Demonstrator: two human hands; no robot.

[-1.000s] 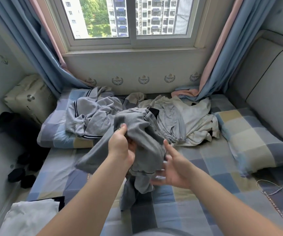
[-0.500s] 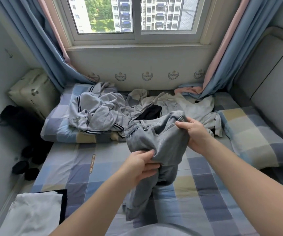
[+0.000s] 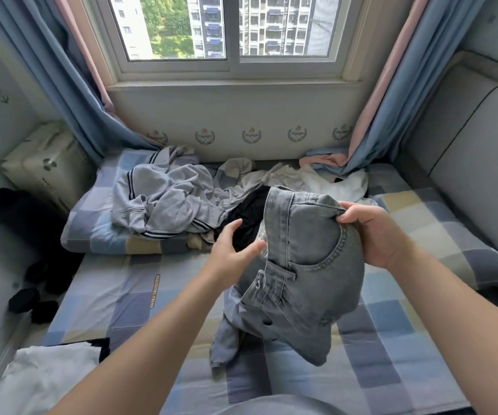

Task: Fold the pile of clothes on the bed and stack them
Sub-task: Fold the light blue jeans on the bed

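Checked sheet on the bed [image 3: 113, 298], squares of blue, grey and cream, set below a window [image 3: 229, 25]. Pile of clothes [image 3: 181, 202] is heaped at the far end, partly across a pillow [image 3: 92, 235]: grey jersey top with dark striped trim uppermost, a black garment [image 3: 249, 217] and a white garment [image 3: 334, 187] beside it, all crumpled.

Jeans [image 3: 310, 265] are held clear of the pile above mid-bed, legs trailing onto the sheet. The waistband is gripped by the right hand [image 3: 373, 238], fingers curled over its edge. The left hand [image 3: 232, 250] is held open, fingers loosely spread, at the opposite side of the waistband. Nothing is grasped by it, and contact cannot be confirmed.

Step judged: opening out the jeans before a first fold. Task judged early.

- The free waistband corner should be taken by the left hand.
- The garment should be shaken so the legs hang straight.
- It should then be laid flat on bare sheet, leg on leg along the seams.
- Twists should be cleared first, or bulk will be folded in.

Denim is pale grey-blue, stiff and heavy; a curved pocket seam, belt loop and button are visible. A crease is likely to be held better by it than by the limp jersey. White cloth [image 3: 47, 375] lies flat at the near left corner.
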